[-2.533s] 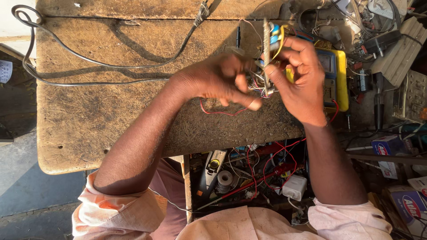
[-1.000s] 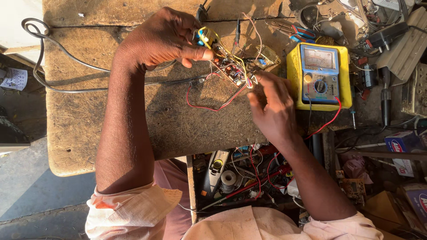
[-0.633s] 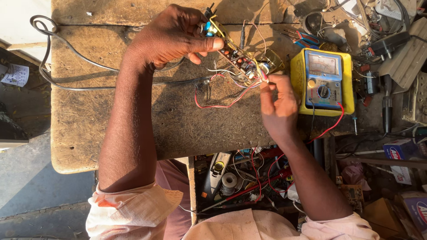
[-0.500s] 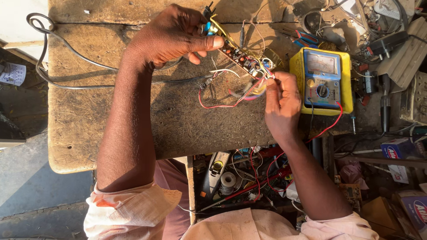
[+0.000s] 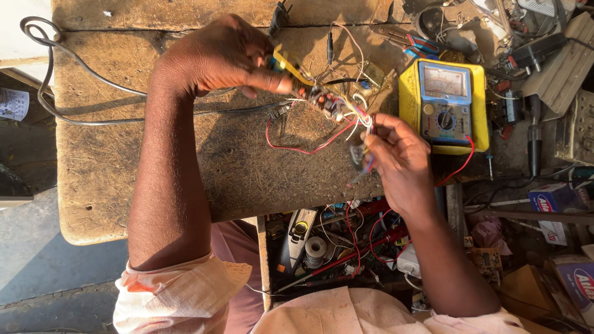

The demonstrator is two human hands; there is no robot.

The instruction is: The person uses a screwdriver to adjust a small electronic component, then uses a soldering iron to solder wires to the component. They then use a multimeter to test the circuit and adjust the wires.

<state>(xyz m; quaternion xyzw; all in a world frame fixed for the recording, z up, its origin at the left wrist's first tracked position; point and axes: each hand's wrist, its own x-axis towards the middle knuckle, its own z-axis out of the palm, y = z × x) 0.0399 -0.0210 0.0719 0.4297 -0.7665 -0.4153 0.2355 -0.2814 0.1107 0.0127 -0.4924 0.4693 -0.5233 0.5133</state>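
Above the worn tabletop, the left hand grips the small circuit board while the right hand pinches its thin wires, best pulled gently, one by one.

Small electronics repair workshop, informal, cluttered. Worn wooden workbench, surface scratched and stained. Yellow analog multimeter with red lead on bench edge. Small circuit board trailing coloured wires, held over bench by bare hands. Black cable looped across bench top. Screwdrivers and pliers scattered at upper right. Below bench: tangle of red wires, solder spool, loose parts, cardboard boxes. Bare concrete floor at left.
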